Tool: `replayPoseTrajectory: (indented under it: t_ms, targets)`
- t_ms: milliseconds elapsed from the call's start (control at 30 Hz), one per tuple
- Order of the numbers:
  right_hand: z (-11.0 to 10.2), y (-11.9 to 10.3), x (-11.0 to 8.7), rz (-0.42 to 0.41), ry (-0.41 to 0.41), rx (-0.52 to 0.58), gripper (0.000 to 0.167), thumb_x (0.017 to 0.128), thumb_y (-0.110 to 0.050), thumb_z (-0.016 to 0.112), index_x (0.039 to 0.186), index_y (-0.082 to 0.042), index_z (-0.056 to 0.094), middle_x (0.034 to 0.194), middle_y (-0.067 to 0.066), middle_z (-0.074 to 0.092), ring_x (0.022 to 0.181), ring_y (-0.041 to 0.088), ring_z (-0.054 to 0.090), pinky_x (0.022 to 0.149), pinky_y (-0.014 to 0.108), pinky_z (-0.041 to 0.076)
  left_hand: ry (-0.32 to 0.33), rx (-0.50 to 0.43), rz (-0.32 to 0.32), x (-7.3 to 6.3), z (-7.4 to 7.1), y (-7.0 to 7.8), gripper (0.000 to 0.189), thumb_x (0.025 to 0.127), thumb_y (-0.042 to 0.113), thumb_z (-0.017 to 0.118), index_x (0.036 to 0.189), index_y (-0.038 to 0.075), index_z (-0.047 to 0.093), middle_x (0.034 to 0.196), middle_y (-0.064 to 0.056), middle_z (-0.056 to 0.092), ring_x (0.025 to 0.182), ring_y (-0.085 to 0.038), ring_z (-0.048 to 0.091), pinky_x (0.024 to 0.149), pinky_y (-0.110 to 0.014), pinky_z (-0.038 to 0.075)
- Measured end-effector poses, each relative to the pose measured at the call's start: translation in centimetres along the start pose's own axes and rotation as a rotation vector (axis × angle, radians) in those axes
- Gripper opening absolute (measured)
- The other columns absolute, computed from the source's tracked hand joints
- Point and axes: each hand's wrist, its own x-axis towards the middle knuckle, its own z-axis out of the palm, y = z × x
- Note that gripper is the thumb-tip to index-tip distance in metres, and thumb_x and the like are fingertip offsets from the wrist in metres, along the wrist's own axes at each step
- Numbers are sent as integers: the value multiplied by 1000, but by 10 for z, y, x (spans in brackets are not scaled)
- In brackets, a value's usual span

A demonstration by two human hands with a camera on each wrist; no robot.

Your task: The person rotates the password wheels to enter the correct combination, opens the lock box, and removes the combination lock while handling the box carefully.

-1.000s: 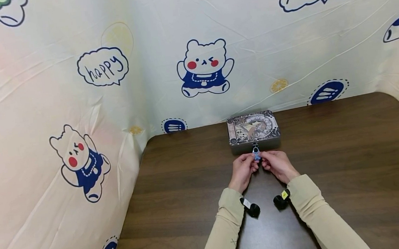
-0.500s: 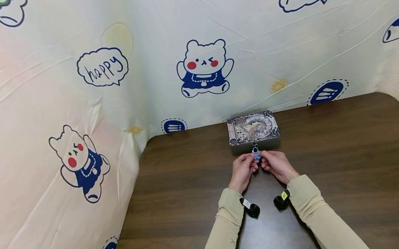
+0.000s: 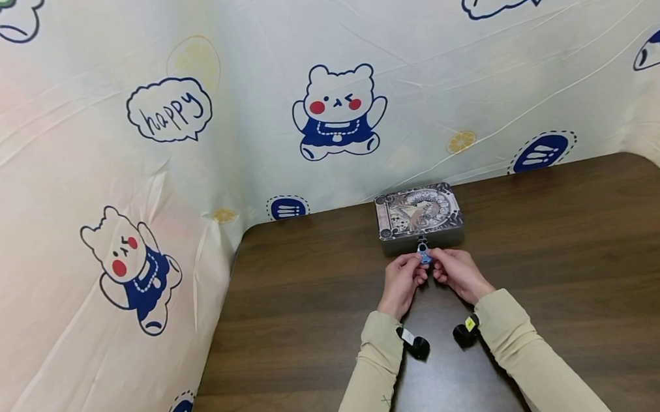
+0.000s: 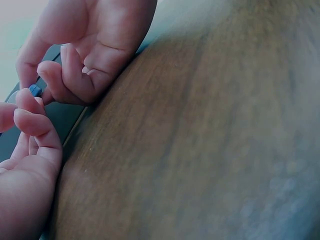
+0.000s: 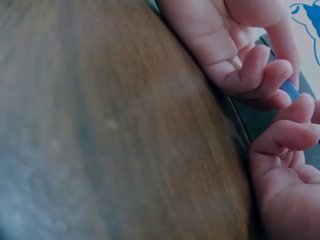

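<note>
A small blue padlock [image 3: 425,255] hangs from the clasp at the front of a dark metal box [image 3: 419,212] with a patterned lid. My left hand [image 3: 399,285] pinches the padlock from the left side, thumb and index finger on its body. From the right, my right hand [image 3: 460,274] pinches it too, fingers curled. Both wrist views show only a sliver of the blue padlock [image 5: 290,90] between the fingertips; the rest is covered. The lid of the box is down.
The box stands on a brown wooden table [image 3: 316,312], close to the back edge. Behind and to the left hangs a pale curtain [image 3: 262,107] printed with cartoon bears. A small black device sits at each sleeve cuff [image 3: 382,329].
</note>
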Motion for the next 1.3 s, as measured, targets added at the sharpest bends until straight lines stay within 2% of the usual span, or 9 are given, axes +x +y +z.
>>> replayPoseTrajectory:
  t_ms: [333,1300]
  targets:
    - [1,0,-1,2,18,-3,20,94,-15,52,75,-10,56,59,-6,49,53,4,50,47,14,39,10,15,-4,-1,2,1,11,93,8,59,99,0,63,72,-1,63,55,-6,54,50,-16,45]
    - [-2,-3,-2,14,-23,54,24,94,-11,51,70,-11,57,57,-7,51,53,3,50,47,14,40,11,4,3,-1,2,1,9,91,5,60,96,-1,64,71,-1,62,53,-6,53,49,-16,44]
